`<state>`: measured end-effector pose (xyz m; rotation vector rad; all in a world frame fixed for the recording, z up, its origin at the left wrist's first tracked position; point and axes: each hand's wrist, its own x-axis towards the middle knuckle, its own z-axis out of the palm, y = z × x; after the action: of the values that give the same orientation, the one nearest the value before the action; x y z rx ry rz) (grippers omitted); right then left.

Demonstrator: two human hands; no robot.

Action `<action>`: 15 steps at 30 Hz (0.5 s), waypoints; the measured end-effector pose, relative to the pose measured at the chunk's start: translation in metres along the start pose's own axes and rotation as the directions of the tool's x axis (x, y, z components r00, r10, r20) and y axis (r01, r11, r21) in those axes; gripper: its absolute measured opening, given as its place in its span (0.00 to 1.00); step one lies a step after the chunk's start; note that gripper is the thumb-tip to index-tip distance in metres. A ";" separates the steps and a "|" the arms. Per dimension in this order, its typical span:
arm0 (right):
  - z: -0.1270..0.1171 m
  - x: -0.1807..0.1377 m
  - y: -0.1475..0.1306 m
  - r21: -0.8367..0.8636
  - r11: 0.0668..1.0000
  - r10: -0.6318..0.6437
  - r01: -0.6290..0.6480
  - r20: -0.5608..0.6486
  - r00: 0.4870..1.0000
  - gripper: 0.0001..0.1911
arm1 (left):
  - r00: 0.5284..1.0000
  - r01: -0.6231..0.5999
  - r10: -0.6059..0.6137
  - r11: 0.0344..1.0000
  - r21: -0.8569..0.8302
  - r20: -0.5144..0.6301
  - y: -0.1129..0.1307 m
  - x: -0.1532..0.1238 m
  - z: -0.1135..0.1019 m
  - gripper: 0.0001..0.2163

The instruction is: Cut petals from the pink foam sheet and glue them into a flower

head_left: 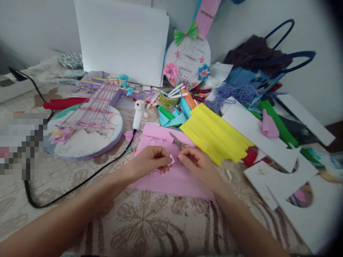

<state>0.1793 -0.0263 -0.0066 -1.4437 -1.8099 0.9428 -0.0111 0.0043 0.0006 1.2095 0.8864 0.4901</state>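
Observation:
Between the thumb and fingers of my left hand (160, 160) is pinched a small folded piece of pink paper (172, 159). My right hand (197, 162) is close by on the right, its fingers curled around the handles of a pair of scissors (179, 142). The blades point away and to the left, and the fingers partly hide the handles. Under both hands lies a sheet of pink crepe paper (193, 187), its far edge rolled up. Torn pink bits lie on it near my left hand.
A decorated round-bodied cardboard instrument (88, 139) lies left. A white glue gun (138, 114) stands nearby, its black cord (88, 184) crossing the cloth. Yellow crepe paper (214, 132), purple yarn (233, 96) and cut white boards (278, 182) crowd the right. Another instrument (187, 64) leans behind.

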 end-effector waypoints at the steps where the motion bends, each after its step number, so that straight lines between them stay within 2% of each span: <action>1: -0.005 0.002 0.004 -0.135 0.991 -0.010 0.000 -0.079 0.997 0.06 | 1.000 -0.001 0.001 1.000 -0.009 -0.008 0.000 0.000 0.000 0.06; 3: -0.013 0.004 0.013 -0.381 0.924 -0.033 -0.039 -0.182 0.983 0.07 | 1.000 -0.001 0.000 1.000 -0.029 -0.017 0.000 0.000 -0.001 0.06; 4: -0.016 0.005 0.017 -0.455 0.889 -0.028 -0.062 -0.188 0.982 0.09 | 1.000 0.003 -0.004 0.999 -0.039 -0.018 0.001 0.000 -0.002 0.06; 9: -0.013 0.006 0.028 -0.645 0.763 -0.036 -0.044 -0.110 0.993 0.09 | 1.000 0.002 -0.005 0.996 -0.089 -0.030 0.002 0.001 -0.004 0.07; 12: -0.010 0.005 0.025 -0.649 0.758 -0.048 -0.063 -0.152 0.987 0.10 | 0.999 -0.016 0.012 0.995 -0.097 -0.044 0.002 0.002 -0.006 0.07; 15: -0.010 0.004 0.016 -0.447 0.889 0.016 -0.100 -0.188 0.982 0.09 | 0.998 -0.041 0.036 0.994 -0.105 -0.053 0.001 0.002 -0.008 0.07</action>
<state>0.1955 -0.0189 -0.0143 -1.8093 -1.9377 0.4020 -0.0166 0.0111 0.0003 1.1234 0.8709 0.5942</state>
